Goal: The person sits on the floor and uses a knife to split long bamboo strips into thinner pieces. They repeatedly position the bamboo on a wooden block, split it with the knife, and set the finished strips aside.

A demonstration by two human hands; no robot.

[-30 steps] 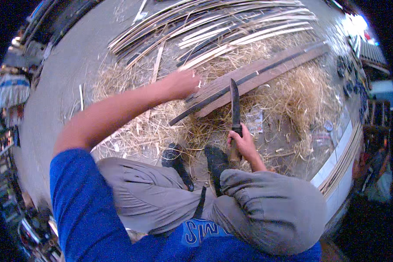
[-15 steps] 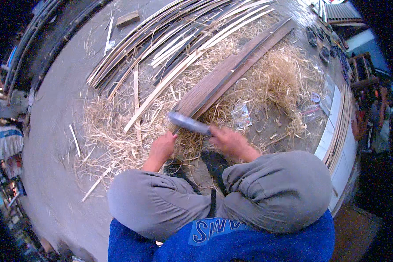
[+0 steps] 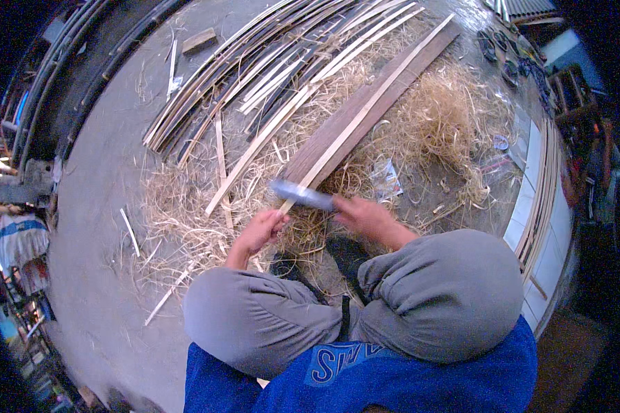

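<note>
A long pale bamboo strip point(image 3: 360, 122) lies along a broad brown wooden board point(image 3: 317, 143), running away from me to the upper right. My left hand point(image 3: 260, 231) is closed round the near end of the strip. My right hand point(image 3: 368, 219) is closed on the handle end of a wide grey-bladed knife point(image 3: 310, 197). The blade, smeared by motion, crosses the strip just beyond my left hand, at the board's near end. Whether the edge bites into the strip cannot be made out.
Curled shavings point(image 3: 437, 113) cover the floor on both sides of the board. Several split bamboo strips point(image 3: 255, 76) lie to the far left. A small wood block point(image 3: 199, 41) sits beyond them. More strips point(image 3: 539, 199) rest on white tiles at the right. Sandals point(image 3: 488, 48) lie far right.
The strip on the board showed a dark face and now shows a pale one. My left hand still holds its near end, and the knife remains across it.
</note>
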